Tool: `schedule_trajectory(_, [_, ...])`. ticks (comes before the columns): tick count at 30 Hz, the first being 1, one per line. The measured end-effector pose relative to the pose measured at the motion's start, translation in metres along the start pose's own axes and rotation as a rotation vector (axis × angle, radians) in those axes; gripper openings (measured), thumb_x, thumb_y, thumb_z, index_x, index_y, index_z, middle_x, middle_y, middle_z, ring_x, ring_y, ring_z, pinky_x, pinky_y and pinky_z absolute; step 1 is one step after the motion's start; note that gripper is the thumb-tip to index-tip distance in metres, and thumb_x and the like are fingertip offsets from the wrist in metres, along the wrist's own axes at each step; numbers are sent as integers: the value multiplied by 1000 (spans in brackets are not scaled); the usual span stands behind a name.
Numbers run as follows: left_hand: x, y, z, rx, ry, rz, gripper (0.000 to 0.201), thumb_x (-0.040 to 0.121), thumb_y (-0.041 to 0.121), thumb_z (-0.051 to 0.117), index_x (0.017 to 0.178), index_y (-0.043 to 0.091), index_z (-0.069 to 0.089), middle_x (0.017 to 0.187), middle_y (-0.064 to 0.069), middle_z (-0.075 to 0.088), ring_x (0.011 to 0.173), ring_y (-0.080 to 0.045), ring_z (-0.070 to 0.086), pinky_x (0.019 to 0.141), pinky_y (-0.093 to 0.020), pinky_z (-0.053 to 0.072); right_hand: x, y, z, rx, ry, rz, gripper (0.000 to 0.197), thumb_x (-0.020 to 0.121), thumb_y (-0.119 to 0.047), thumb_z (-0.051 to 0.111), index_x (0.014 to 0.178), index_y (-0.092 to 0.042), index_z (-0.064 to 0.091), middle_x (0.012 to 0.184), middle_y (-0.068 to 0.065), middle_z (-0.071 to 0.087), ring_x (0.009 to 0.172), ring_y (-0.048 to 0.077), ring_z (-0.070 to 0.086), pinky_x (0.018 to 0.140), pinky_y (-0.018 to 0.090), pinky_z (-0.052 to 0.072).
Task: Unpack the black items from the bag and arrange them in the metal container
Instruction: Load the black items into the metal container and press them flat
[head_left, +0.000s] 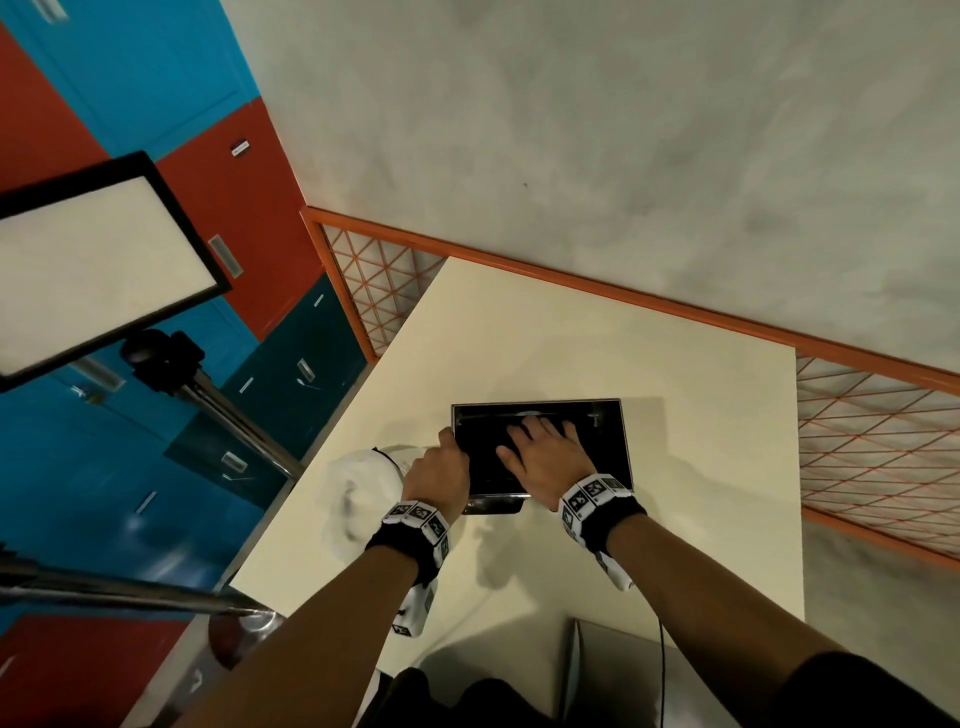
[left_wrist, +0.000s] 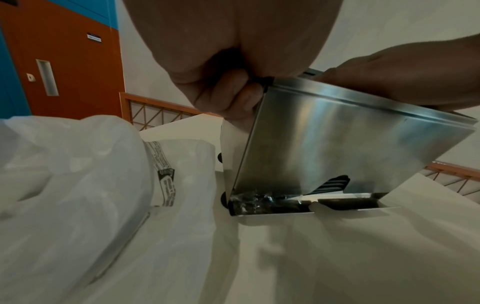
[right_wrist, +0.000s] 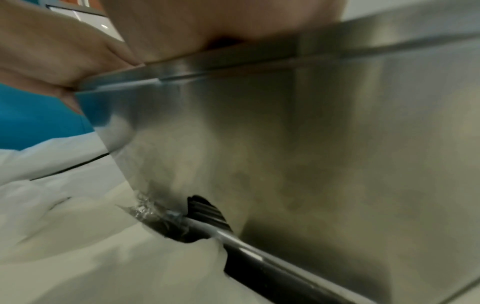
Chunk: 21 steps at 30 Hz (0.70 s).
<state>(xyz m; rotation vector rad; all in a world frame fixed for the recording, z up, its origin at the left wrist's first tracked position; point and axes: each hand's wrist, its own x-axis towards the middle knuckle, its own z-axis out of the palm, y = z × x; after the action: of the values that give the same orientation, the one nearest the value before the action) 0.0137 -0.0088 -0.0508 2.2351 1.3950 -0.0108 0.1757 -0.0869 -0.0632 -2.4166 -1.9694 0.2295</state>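
Cream table (head_left: 597, 332), light panel (head_left: 93, 270), orange railing (head_left: 623, 299).

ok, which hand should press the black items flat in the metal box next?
Right, probably. The right hand already lies flat on the black items inside the metal box, fingers spread. The left hand grips the box's left rim beside the white bag, steadying it.

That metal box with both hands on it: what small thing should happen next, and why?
Probably lift the right hand out of the metal container. It lies flat on the black items inside, the left hand steadies the corner, and the white bag looks slack.
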Motion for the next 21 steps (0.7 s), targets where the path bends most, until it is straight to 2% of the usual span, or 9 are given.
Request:
schedule_trajectory(2, [2,0,0,-1,-4,3,21,101,23,35,115,9,40,104,-23,67,94,-47,64,77,-48,50,-2,-2,-6,31,120,-50,52,98,-52,26,124,-18,55,124,3,54,117,23,51,100,47,37])
schedule_trajectory(5, [4,1,1,20,-15,-3,20,101,21,35,115,7,40,106,-24,66,96,-47,64,76,-46,47,-14,-10,-17,115,285,-131,37,94,-46,42,96,-16,63,99,1,59,95,22,56,80,40,48])
schedule_trajectory(6, [5,1,1,16,-21,-12,20,101,21,35,115,7,41,107,-24,66,97,-47,64,74,-45,45,-20,-13,-18,132,275,-149,34,93,-46,44,88,-17,61,91,1,60,88,22,58,74,38,50])
schedule_trajectory(8, [7,2,0,-3,-37,-24,20,102,21,35,114,7,42,107,-24,65,97,-46,63,73,-44,42,-34,-17,-12,105,184,-173,37,90,-49,43,83,-17,60,84,0,61,83,22,60,68,36,50])
schedule_trajectory(10, [8,3,0,-11,-45,-28,19,101,20,35,113,7,42,107,-24,65,97,-46,63,73,-44,43,-43,-18,-6,57,61,-167,41,88,-51,41,92,-16,64,95,1,62,93,22,60,73,38,50])
schedule_trajectory(13, [6,3,1,-32,-60,-39,18,102,19,35,113,6,42,107,-24,65,97,-47,63,72,-41,40,-44,-16,-3,38,-118,-127,42,91,-46,44,114,-16,60,117,2,57,113,21,52,88,40,45])
schedule_trajectory(16, [6,3,-2,-45,-59,-38,22,106,23,32,114,6,43,109,-24,65,98,-46,62,71,-41,37,-40,-18,-3,34,-155,-99,43,91,-43,46,123,-17,56,125,0,54,119,21,49,93,41,43])
schedule_trajectory(19, [5,6,-4,-19,-65,-18,33,109,29,26,119,4,45,114,-22,63,103,-46,61,78,-44,42,-33,-18,-6,46,-168,-63,45,90,-41,48,128,-18,54,127,0,53,121,21,48,94,42,44])
schedule_trajectory(21, [6,6,-4,-30,-60,-31,36,109,32,25,119,5,46,113,-22,64,103,-46,61,77,-43,41,-29,-17,-9,72,-180,-41,46,90,-40,48,130,-19,52,128,0,52,122,21,47,95,44,45])
